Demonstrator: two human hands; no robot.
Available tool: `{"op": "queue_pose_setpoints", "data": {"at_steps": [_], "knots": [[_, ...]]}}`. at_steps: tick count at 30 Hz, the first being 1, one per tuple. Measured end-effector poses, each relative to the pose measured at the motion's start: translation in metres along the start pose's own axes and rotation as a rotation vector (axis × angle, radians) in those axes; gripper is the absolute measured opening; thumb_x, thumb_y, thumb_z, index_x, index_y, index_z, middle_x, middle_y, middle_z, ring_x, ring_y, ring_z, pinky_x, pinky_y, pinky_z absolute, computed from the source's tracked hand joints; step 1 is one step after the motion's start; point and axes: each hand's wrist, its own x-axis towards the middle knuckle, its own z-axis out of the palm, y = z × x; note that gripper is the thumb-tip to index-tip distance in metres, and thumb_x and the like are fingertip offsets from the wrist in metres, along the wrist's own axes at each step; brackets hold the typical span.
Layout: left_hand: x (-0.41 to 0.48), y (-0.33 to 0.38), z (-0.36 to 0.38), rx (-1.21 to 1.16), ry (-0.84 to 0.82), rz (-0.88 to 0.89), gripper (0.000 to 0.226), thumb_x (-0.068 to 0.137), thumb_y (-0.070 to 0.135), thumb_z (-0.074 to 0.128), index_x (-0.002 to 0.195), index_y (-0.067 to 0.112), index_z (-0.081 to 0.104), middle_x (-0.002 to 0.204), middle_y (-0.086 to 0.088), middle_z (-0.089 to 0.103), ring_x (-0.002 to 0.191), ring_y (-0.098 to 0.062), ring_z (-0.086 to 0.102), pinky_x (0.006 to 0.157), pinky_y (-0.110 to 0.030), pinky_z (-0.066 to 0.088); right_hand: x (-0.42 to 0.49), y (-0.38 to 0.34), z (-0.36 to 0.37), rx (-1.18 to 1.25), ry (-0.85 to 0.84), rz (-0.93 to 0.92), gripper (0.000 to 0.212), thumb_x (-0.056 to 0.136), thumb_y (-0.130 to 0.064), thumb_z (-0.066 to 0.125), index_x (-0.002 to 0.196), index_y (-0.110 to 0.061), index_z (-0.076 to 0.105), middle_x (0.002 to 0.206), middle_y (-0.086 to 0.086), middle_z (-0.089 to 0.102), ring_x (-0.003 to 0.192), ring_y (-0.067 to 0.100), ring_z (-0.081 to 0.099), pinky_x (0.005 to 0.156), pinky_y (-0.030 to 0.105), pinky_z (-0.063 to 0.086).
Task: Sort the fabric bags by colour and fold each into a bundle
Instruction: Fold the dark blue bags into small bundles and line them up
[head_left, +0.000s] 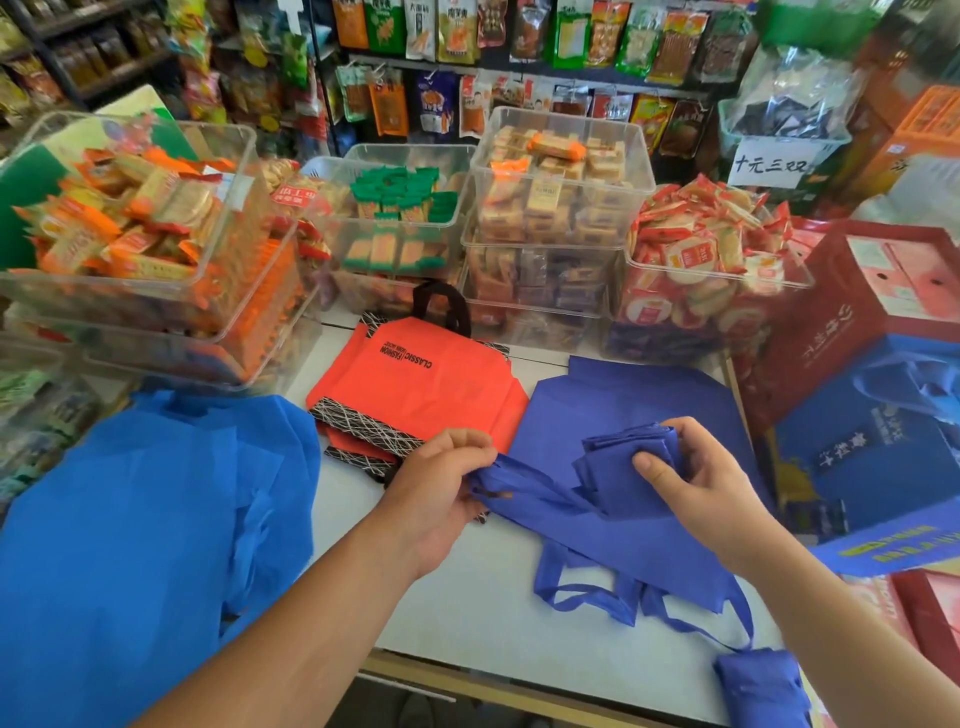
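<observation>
A dark-blue fabric bag (618, 467) is partly folded above the white counter (493, 613). My right hand (701, 478) grips its folded body, thumb on top. My left hand (441, 483) pinches its stretched-out strap end. More dark-blue bags (639, 400) lie flat beneath, handles trailing toward me. A folded dark-blue bundle (758, 686) sits at the counter's near right edge. Orange bags (421, 384) with black patterned trim are stacked in the middle. A pile of lighter blue bags (135, 519) covers the left.
Clear plastic bins (556, 171) full of wrapped snacks line the back of the counter. Red and blue gift boxes (872, 395) stand stacked at the right. Hanging snack packets fill the rear wall. The counter's front edge runs below my forearms.
</observation>
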Motion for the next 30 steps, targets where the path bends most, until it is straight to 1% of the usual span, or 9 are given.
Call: {"op": "queue_pose_setpoints", "data": {"at_steps": [3,7,11,15,19,21,23,26,30], "knots": [[0.004,-0.001,0.000,-0.158,0.006,-0.012,0.016,0.100,0.000,0.056,0.100,0.014,0.063,0.079,-0.007,0.065,0.069,-0.019,0.063,0.058,-0.031,0.053,-0.005,-0.003,0.006,0.024,-0.040,-0.010,0.011,0.097,-0.023,0.068,0.098,-0.032,0.062,0.096,0.008,0.071,0.094,0.037,0.067,0.087,0.057,0.054],[0.003,0.002,0.002,-0.152,0.020,0.016,0.021,0.101,-0.004,0.051,0.113,0.013,0.057,0.082,-0.008,0.073,0.070,-0.016,0.067,0.067,-0.030,0.052,-0.010,-0.009,0.008,-0.016,-0.125,-0.071,0.017,0.097,-0.017,0.070,0.106,-0.030,0.061,0.095,0.014,0.069,0.091,0.041,0.063,0.088,0.062,0.052],[-0.005,-0.003,0.012,0.188,-0.034,0.052,0.041,0.093,-0.007,0.062,0.123,0.021,0.059,0.104,-0.003,0.075,0.075,-0.014,0.069,0.075,-0.033,0.049,-0.015,-0.020,0.013,-0.086,-0.192,-0.152,0.021,0.096,-0.015,0.071,0.108,-0.029,0.062,0.094,0.003,0.070,0.092,0.035,0.065,0.086,0.059,0.053],[-0.016,-0.008,0.023,0.442,-0.188,0.128,0.065,0.092,-0.013,0.054,0.137,0.034,0.055,0.131,0.002,0.065,0.095,-0.003,0.070,0.067,-0.019,0.054,-0.017,-0.033,0.016,-0.178,-0.203,-0.242,0.019,0.094,-0.016,0.074,0.104,-0.023,0.061,0.087,-0.002,0.067,0.082,0.028,0.062,0.076,0.043,0.052],[-0.019,-0.007,0.025,0.666,-0.270,0.310,0.079,0.095,-0.006,0.048,0.147,0.053,0.042,0.143,0.005,0.056,0.127,-0.014,0.060,0.104,-0.040,0.054,-0.019,-0.033,0.025,-0.302,-0.175,-0.293,0.016,0.093,-0.017,0.074,0.097,-0.017,0.058,0.078,-0.003,0.063,0.068,0.022,0.053,0.064,0.036,0.047],[-0.025,-0.008,0.028,0.799,-0.302,0.384,0.079,0.097,0.001,0.050,0.150,0.058,0.035,0.149,0.019,0.047,0.137,-0.004,0.047,0.116,-0.037,0.043,-0.020,-0.032,0.028,-0.330,-0.162,-0.314,0.016,0.092,-0.015,0.074,0.095,-0.016,0.058,0.076,-0.003,0.062,0.067,0.022,0.052,0.060,0.034,0.046],[-0.030,-0.008,0.031,0.862,-0.325,0.392,0.080,0.098,0.005,0.052,0.153,0.058,0.030,0.148,0.032,0.040,0.136,0.009,0.040,0.119,-0.030,0.037,-0.022,-0.031,0.030,-0.362,-0.158,-0.331,0.016,0.091,-0.013,0.073,0.091,-0.017,0.057,0.074,-0.004,0.061,0.065,0.021,0.050,0.058,0.032,0.044],[-0.031,-0.004,0.030,0.962,-0.405,0.351,0.090,0.089,0.003,0.048,0.153,0.061,0.024,0.143,0.024,0.047,0.139,0.002,0.041,0.119,-0.034,0.037,-0.025,-0.023,0.033,-0.363,-0.182,-0.247,0.019,0.090,-0.016,0.070,0.083,-0.020,0.052,0.067,-0.005,0.054,0.059,0.017,0.042,0.056,0.031,0.039],[-0.032,0.006,0.025,1.012,-0.418,0.475,0.073,0.095,-0.007,0.042,0.150,0.042,0.047,0.141,0.023,0.058,0.132,0.006,0.051,0.111,-0.027,0.046,-0.030,-0.024,0.035,-0.265,-0.229,-0.172,0.023,0.092,-0.015,0.073,0.080,-0.021,0.054,0.065,-0.005,0.048,0.060,0.008,0.038,0.057,0.020,0.034]]}}
